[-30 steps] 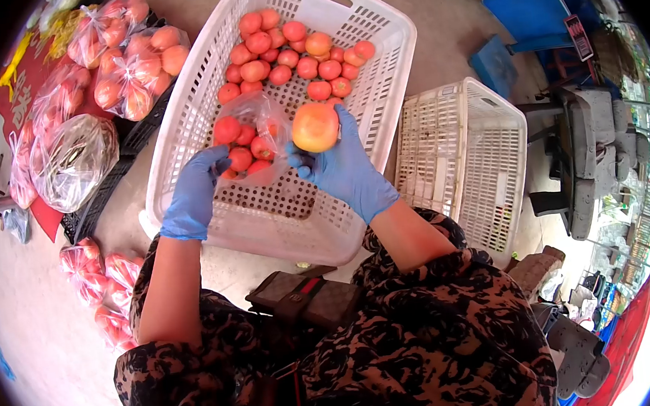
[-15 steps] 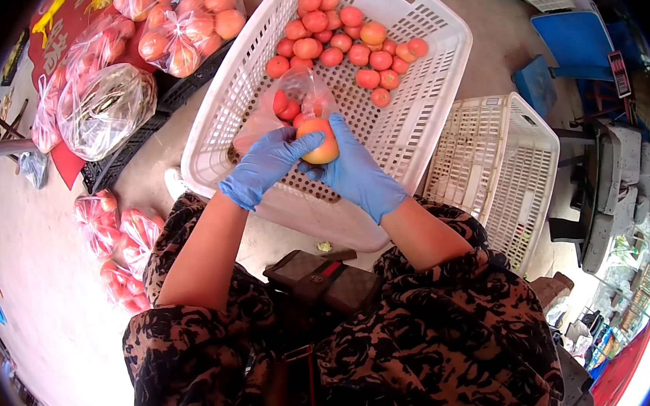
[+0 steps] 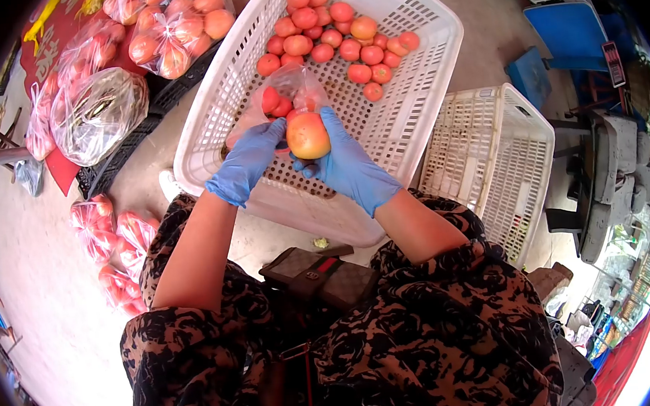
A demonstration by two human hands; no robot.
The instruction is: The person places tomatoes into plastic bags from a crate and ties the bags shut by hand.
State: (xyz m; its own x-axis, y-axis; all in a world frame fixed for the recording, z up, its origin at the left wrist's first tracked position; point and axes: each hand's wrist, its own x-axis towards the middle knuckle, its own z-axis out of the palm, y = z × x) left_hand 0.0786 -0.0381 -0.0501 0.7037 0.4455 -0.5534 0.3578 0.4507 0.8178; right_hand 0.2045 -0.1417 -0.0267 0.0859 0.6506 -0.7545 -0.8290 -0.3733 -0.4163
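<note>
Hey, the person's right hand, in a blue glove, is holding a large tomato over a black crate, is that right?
Not quite: the crate under it is white, as the head view shows. The right hand, in a blue glove, is holding a large tomato over it.

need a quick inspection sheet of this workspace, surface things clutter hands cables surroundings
Surface: pale floor under a white slatted crate
Things: loose tomatoes in the crate's far part; a clear bag with tomatoes inside, nearer the hands; one larger, yellowish-red tomato in hand
Clutter: filled red bags on the floor to the left; a knotted clear bag by a black crate
Left hand: blue-gloved, beside the larger tomato, grip unclear
Right hand: blue-gloved, fingers around the larger tomato
Cables: nothing seen
Surroundings: more white crates and blue furniture to the right
</note>
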